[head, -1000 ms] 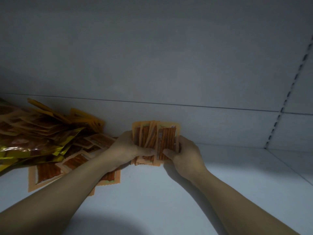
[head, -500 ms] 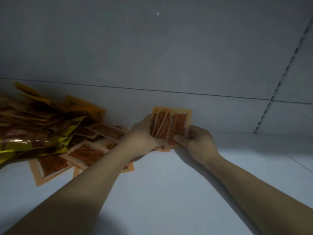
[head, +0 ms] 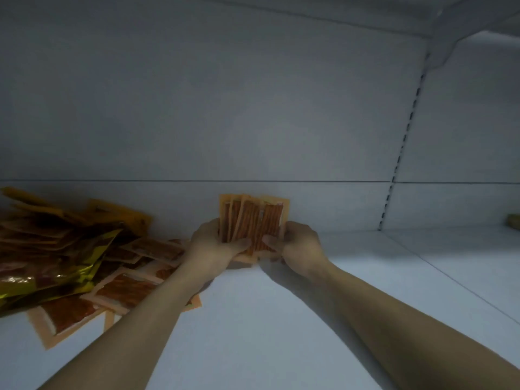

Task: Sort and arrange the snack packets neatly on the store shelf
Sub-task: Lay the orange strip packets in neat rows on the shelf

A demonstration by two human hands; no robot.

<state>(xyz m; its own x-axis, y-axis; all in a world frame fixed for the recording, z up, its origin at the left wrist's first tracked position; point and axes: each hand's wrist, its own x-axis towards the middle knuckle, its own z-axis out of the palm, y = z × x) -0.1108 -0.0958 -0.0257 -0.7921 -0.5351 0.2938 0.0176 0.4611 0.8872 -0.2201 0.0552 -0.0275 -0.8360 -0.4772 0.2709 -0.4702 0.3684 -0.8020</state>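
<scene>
The lower ends of the fanned packets (head: pixel 253 220) are covered by the left hand (head: pixel 213 244) and right hand (head: pixel 299 246); the fingers behind the fan are unseen. The pile (head: pixel 84 249) runs off the left edge, its print too blurred to read. A brownish thing (head: pixel 514 221) on the shelf (head: pixel 281 319) is cut by the right edge and cannot be identified.
</scene>
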